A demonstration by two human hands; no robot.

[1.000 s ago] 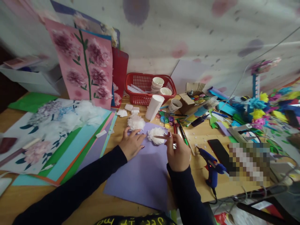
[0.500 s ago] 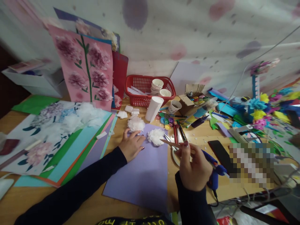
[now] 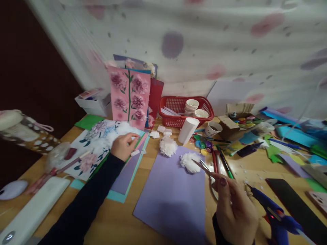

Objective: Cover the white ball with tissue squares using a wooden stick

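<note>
My left hand [image 3: 124, 146] hovers over the stack of coloured papers [image 3: 125, 180], beside a heap of white tissue petals [image 3: 102, 144]. Its fingers are loosely bent and apart, and I see nothing in them. In my right hand [image 3: 235, 204] is a slim pointed tool [image 3: 204, 167], which looks like tweezers; its tip reaches the edge of a white paper flower [image 3: 190, 162]. That flower lies on a purple sheet [image 3: 173, 190], with a second white flower [image 3: 168, 146] at the sheet's upper left. Scissors [image 3: 213, 192] lie partly hidden behind the right hand.
A blue glue gun [image 3: 274, 207] with a red light and a black phone [image 3: 296, 200] lie at right. Behind stand a white roll [image 3: 188, 131], a red basket [image 3: 173, 120] with cups, a paper cup [image 3: 213, 128] and a pink flower picture [image 3: 130, 98]. A white device [image 3: 35, 211] lies front left.
My left hand has lifted off the purple sheet by the white flower and moved left over the coloured papers. My right hand still holds the pointed tool by the other flower. The view has turned left.
</note>
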